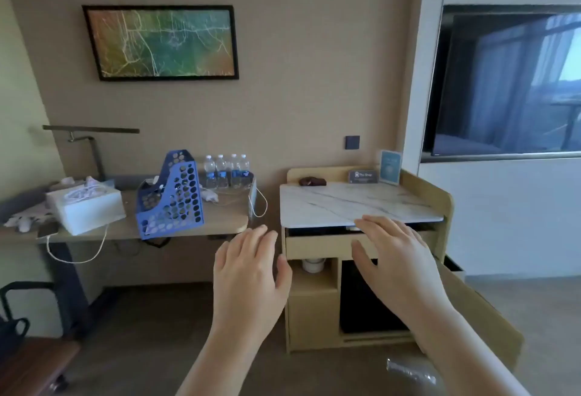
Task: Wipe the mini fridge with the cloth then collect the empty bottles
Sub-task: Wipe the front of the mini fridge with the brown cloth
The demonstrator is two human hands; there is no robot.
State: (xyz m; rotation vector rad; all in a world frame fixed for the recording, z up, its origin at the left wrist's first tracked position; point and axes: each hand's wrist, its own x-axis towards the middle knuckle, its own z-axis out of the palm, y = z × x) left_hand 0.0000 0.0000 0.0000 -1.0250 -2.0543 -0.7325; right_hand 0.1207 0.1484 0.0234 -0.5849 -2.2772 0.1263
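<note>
One black mini fridge (358,301) stands upright in the lower right bay of the wooden cabinet (311,317). Its front faces the person and its long axis seems vertical. The cabinet door (478,307) hangs open, probably to bare the fridge for wiping. A dark crumpled cloth (312,180), likely the wiper, lies on the marble top (345,204). Left grip (251,270) and right grip (399,257) hover before the cabinet, wide and empty. Four water bottles (226,171) stand upright at the back of the bench (220,219).

left hand (250,273) splayed | right hand (397,259) splayed before cabinet (311,317) | four bottles (226,171) upright on desk (220,218)
</note>
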